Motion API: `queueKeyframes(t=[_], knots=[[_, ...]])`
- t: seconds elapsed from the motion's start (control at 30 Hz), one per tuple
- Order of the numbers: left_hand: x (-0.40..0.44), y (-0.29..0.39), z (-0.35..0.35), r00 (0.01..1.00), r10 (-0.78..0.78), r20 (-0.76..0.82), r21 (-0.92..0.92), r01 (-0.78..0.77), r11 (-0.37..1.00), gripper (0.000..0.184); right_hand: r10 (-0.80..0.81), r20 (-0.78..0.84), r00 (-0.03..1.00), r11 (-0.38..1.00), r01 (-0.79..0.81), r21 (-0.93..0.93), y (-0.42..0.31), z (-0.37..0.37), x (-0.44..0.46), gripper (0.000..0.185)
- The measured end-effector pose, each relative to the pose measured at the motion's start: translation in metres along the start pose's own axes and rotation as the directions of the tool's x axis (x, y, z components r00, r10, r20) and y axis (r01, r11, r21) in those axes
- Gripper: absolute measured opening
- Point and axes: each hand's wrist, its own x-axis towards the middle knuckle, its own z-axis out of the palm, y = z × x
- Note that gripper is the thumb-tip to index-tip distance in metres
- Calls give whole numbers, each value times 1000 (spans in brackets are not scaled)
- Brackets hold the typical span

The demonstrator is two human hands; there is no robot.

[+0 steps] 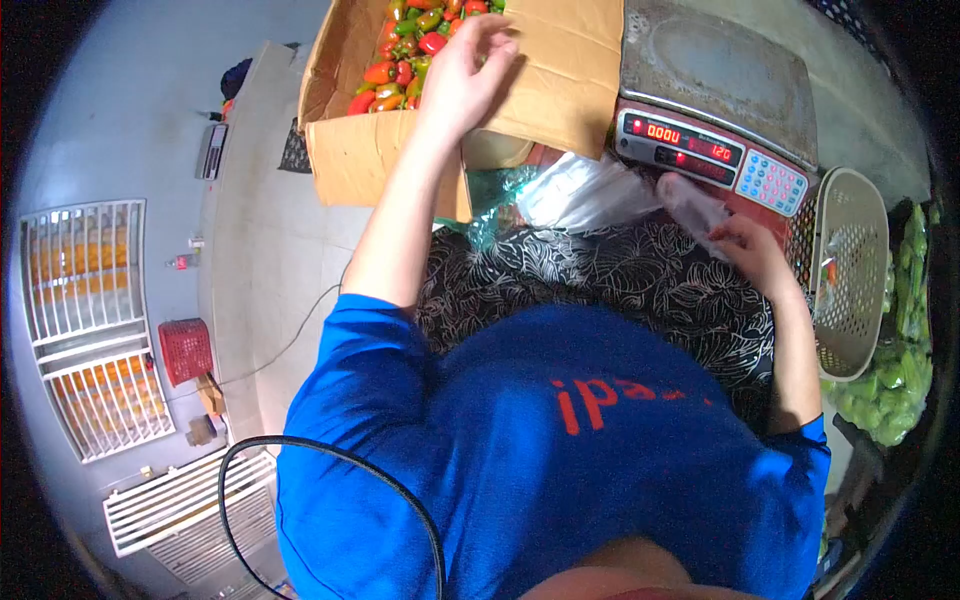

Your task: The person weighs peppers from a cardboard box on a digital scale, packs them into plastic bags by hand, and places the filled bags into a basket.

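Observation:
My left hand [468, 82] is over the cardboard box [375, 155] of small red, green and orange peppers [382, 72]. Its fingers are loosely bent with the thumb apart, and nothing shows in them. My right hand [757, 255] pinches a clear plastic bag [692, 208] just below the digital scale [680, 146]. The bag hangs limp and looks flat. More clear plastic bags [580, 195] lie in a pile between the box and my right hand.
The scale's metal platform [715, 70] is beyond its lit red display. A beige perforated basket [855, 270] stands at the right, beside bagged green vegetables [885, 390]. A red plastic crate [186, 352] is at the left, and a black cable [340, 452] loops near my left side.

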Motion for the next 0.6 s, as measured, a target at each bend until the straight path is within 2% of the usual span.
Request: queueKeyframes(t=[0.03, 0.07, 0.17, 0.2, 0.3, 0.33, 0.43, 0.47, 0.5, 0.57, 0.6], knots=[[5, -26, 8, 998, -52, -46, 21, 53, 998, 52, 27, 67, 997, 1000, -28, 8, -1, 1, 1, 18], [8, -48, 16, 986, -167, 6, -76, 167, 983, 57, 56, 131, 990, 998, -59, 14, -1, 1, 2, 18], [26, -54, 17, 990, -132, -50, 40, 134, 990, 63, -20, 98, 995, 1000, 22, -18, 1, -2, 14, 18], [12, -16, 14, 958, -280, 54, -117, 285, 951, 65, 10, 81, 997, 1000, -9, -11, 1, -1, 11, 18], [2, 16, 3, 905, -337, 258, -246, 399, 883, 61, 70, 56, 996, 997, -68, -41, -15, -2, 4, 18], [4, 11, 4, 903, -346, 254, -205, 400, 893, 59, 40, 51, 998, 998, -37, -57, -15, 0, 3, 19], [18, -34, 6, 972, -223, 77, -152, 232, 961, 58, -38, 23, 999, 993, 40, -114, -15, 2, -1, 18], [25, -45, 3, 950, -264, 169, -380, 310, 872, 55, -52, 13, 999, 989, 53, -139, -24, 6, -4, 18], [35, -51, -7, 918, -341, 204, -397, 396, 828, 51, -64, 4, 998, 984, 64, -164, -31, 10, -7, 18], [42, -49, -29, 911, -412, 29, -312, 400, 862, 46, -77, 69, 995, 995, 81, -59, -46, 17, -14, 20], [53, -78, -42, 912, -409, -31, -232, 391, 890, 43, -94, 110, 989, 995, 95, 0, -55, 22, -17, 22]])
